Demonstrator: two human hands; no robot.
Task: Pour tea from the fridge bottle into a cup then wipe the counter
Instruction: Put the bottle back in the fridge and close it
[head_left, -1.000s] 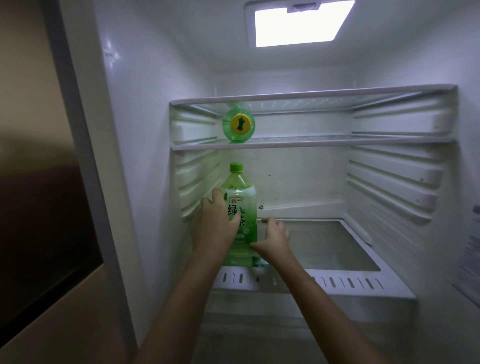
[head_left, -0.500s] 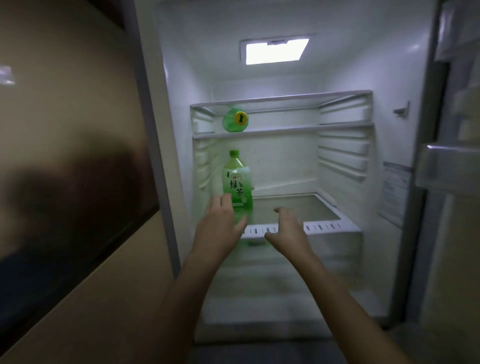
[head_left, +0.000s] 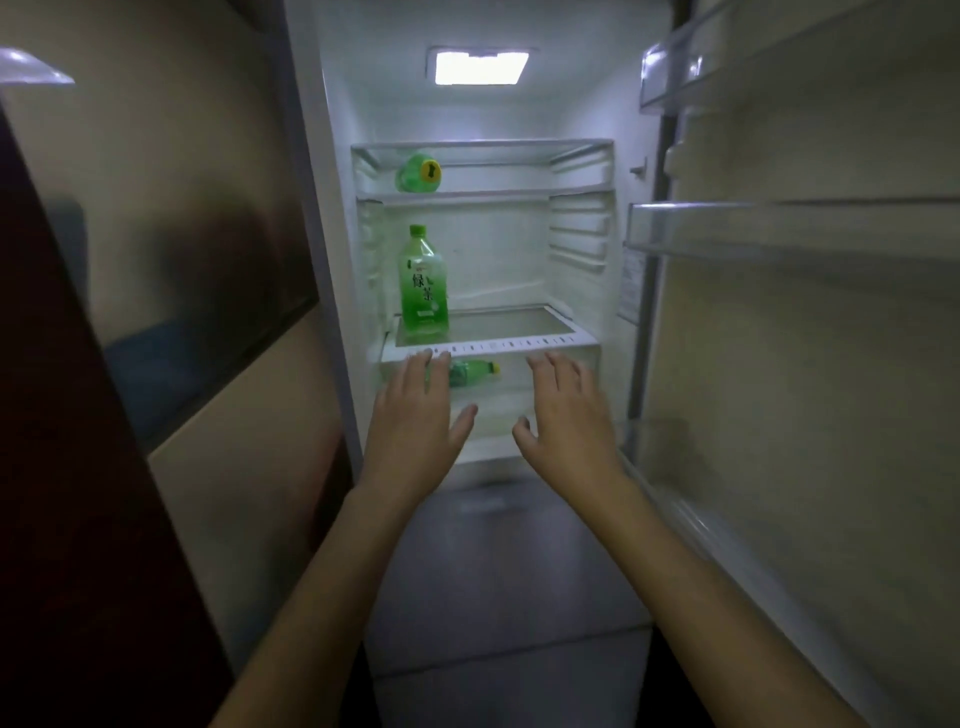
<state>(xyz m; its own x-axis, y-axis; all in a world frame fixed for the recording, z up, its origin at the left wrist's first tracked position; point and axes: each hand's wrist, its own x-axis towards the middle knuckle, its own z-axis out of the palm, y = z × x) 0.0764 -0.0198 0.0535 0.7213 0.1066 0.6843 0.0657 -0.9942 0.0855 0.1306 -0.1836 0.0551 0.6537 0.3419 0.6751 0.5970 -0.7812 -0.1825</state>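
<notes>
Open white fridge (head_left: 498, 249) lit by a rectangular ceiling lamp (head_left: 480, 66), with both bare hands held out empty in front of it.

The door stands open on the right with clear plastic door shelves (head_left: 779, 228); a beige panelled wall (head_left: 208, 156) runs along the left. The tall green plastic tea bottle (head_left: 422, 283), green-capped and labelled, stands upright at the left end of the glass shelf with white front trim (head_left: 519, 344). A second green bottle (head_left: 418, 173) lies on its side on the upper shelf; a small green bottle (head_left: 472, 371) lies below. The left hand (head_left: 415, 415) and right hand (head_left: 563, 415) have fingers straight and spread, holding nothing.
</notes>
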